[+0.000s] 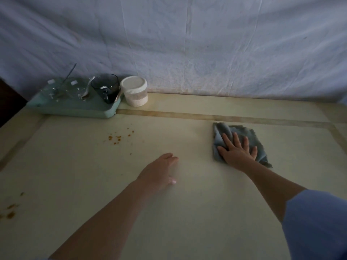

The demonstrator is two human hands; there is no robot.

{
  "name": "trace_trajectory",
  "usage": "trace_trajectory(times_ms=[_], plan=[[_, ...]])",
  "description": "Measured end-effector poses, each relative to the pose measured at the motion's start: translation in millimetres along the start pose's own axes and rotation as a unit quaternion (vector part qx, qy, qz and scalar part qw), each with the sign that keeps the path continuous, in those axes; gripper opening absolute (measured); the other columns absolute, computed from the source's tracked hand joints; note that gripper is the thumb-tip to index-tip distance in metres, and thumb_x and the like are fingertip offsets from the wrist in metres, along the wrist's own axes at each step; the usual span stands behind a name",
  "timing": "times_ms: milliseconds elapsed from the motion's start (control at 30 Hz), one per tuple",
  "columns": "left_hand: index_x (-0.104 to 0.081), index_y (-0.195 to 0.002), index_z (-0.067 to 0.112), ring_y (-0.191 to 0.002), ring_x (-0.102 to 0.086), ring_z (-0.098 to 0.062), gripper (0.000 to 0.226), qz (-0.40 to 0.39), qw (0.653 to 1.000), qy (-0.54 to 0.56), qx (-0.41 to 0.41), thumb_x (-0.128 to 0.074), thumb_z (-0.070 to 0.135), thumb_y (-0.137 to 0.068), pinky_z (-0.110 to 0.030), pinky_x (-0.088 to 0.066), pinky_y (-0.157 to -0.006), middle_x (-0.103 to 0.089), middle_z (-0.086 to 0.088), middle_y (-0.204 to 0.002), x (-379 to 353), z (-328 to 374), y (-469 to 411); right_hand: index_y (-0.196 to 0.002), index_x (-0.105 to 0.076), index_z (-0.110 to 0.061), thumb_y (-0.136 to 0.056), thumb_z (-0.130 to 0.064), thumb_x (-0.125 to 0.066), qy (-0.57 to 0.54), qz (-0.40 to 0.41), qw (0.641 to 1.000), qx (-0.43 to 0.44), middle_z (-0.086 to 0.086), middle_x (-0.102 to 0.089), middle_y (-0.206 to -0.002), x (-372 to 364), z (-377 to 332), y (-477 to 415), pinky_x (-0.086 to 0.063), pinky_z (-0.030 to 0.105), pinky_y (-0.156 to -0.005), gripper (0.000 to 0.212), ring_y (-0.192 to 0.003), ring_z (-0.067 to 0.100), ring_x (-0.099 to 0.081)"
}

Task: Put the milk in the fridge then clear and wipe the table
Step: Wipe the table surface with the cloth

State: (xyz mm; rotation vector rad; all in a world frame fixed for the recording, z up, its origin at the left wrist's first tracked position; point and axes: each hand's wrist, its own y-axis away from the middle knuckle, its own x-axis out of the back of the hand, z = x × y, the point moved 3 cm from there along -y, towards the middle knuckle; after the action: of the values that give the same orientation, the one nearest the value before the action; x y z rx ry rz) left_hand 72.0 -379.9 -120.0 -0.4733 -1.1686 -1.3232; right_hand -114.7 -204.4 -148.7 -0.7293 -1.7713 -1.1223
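A grey-blue cloth [225,130] lies on the pale table [187,212] at the right. My right hand [237,150] presses flat on the cloth with its fingers spread and straight. My left hand [161,170] rests open on the bare tabletop near the middle, holding nothing. Orange crumbs [118,137] are scattered on the table at the left of centre, and more crumbs [11,211] lie near the left edge. No milk is in view.
A green tray [75,109] at the back left holds a dark glass cup [106,87], spoons and clear glassware. A white lidded jar [134,91] stands beside it. A white sheet [187,44] hangs behind the table.
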Motion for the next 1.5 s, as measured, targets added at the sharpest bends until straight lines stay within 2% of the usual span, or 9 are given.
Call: trace_trajectory(times_ms=[200, 533, 667, 733, 933, 1067, 1200, 1333, 1500], plan=[[-0.032, -0.144, 0.021, -0.141, -0.029, -0.016, 0.078, 0.065, 0.995, -0.055, 0.051, -0.068, 0.039, -0.077, -0.033, -0.019, -0.116, -0.026, -0.001, -0.154, 21, -42, 30, -0.147, 0.006, -0.045, -0.093, -0.060, -0.022, -0.001, -0.016, 1.000, 0.016, -0.008, 0.020, -0.158, -29, -69, 35, 0.013, 0.057, -0.113, 0.062, -0.143, 0.028, 0.025], [-0.033, -0.142, 0.019, -0.138, -0.030, -0.018, 0.077, 0.103, 0.980, -0.094, 0.139, -0.065, 0.046, -0.078, -0.028, -0.022, -0.112, -0.032, -0.001, -0.148, 64, -145, 106, -0.147, 0.003, -0.045, -0.093, -0.059, -0.024, 0.027, -0.049, 0.981, 0.187, -0.008, 0.019, -0.158, -98, -278, 81, 0.019, 0.058, -0.109, 0.062, -0.142, 0.030, 0.027], [-0.034, -0.141, 0.021, -0.137, -0.031, -0.018, 0.076, 0.101, 0.979, -0.088, 0.152, -0.066, 0.046, -0.077, -0.028, -0.022, -0.112, -0.033, 0.001, -0.147, 68, -162, 112, -0.148, 0.003, -0.044, -0.093, -0.061, -0.023, 0.037, -0.062, 0.975, 0.212, -0.010, 0.018, -0.158, -101, -291, 81, 0.017, 0.055, -0.112, 0.063, -0.143, 0.027, 0.026], [-0.033, -0.141, 0.021, -0.138, -0.030, -0.018, 0.076, 0.096, 0.983, -0.071, 0.141, -0.066, 0.045, -0.078, -0.029, -0.022, -0.113, -0.032, 0.000, -0.148, 69, -164, 109, -0.148, 0.004, -0.042, -0.093, -0.060, -0.022, 0.040, -0.053, 0.979, 0.193, -0.010, 0.017, -0.159, -89, -275, 66, 0.015, 0.053, -0.114, 0.063, -0.144, 0.026, 0.024], [-0.029, -0.144, 0.020, -0.140, -0.025, -0.018, 0.076, 0.098, 0.990, -0.051, 0.089, -0.064, 0.044, -0.081, -0.030, -0.017, -0.116, -0.027, 0.000, -0.151, 75, -162, 86, -0.150, 0.006, -0.037, -0.090, -0.065, -0.026, -0.007, -0.011, 1.000, 0.028, -0.001, 0.021, -0.158, -47, -204, 6, 0.010, 0.053, -0.116, 0.073, -0.144, 0.029, 0.022], [-0.028, -0.144, 0.020, -0.142, -0.021, -0.017, 0.075, 0.108, 0.991, -0.035, 0.067, -0.063, 0.042, -0.082, -0.028, -0.014, -0.116, -0.025, 0.000, -0.152, 82, -174, 76, -0.149, 0.006, -0.040, -0.091, -0.063, -0.029, -0.034, -0.025, 0.999, -0.008, -0.004, 0.022, -0.158, -40, -222, -15, 0.012, 0.057, -0.114, 0.072, -0.144, 0.031, 0.023], [-0.028, -0.144, 0.020, -0.142, -0.020, -0.016, 0.073, 0.119, 0.991, -0.031, 0.060, -0.062, 0.042, -0.083, -0.027, -0.013, -0.116, -0.024, 0.001, -0.152, 85, -193, 79, -0.147, 0.003, -0.046, -0.092, -0.062, -0.025, 0.008, -0.013, 0.996, 0.084, -0.006, 0.017, -0.159, -55, -289, -22, 0.012, 0.058, -0.112, 0.064, -0.144, 0.030, 0.022], [-0.029, -0.144, 0.020, -0.142, -0.023, -0.016, 0.076, 0.110, 0.988, -0.060, 0.094, -0.064, 0.043, -0.081, -0.025, -0.015, -0.114, -0.026, -0.001, -0.153, 91, -221, 86, -0.148, 0.000, -0.044, -0.092, -0.060, -0.025, 0.034, -0.007, 0.986, 0.161, -0.008, 0.014, -0.159, -79, -353, -3, 0.013, 0.060, -0.111, 0.063, -0.144, 0.030, 0.021], [-0.035, -0.140, 0.018, -0.135, -0.033, -0.018, 0.075, 0.113, 0.982, -0.081, 0.124, -0.065, 0.046, -0.077, -0.024, -0.024, -0.109, -0.036, -0.001, -0.145, 97, -226, 87, -0.146, -0.004, -0.048, -0.091, -0.062, -0.028, 0.053, -0.038, 0.964, 0.257, -0.012, 0.010, -0.160, -102, -390, 26, 0.015, 0.059, -0.111, 0.062, -0.145, 0.029, 0.021]])
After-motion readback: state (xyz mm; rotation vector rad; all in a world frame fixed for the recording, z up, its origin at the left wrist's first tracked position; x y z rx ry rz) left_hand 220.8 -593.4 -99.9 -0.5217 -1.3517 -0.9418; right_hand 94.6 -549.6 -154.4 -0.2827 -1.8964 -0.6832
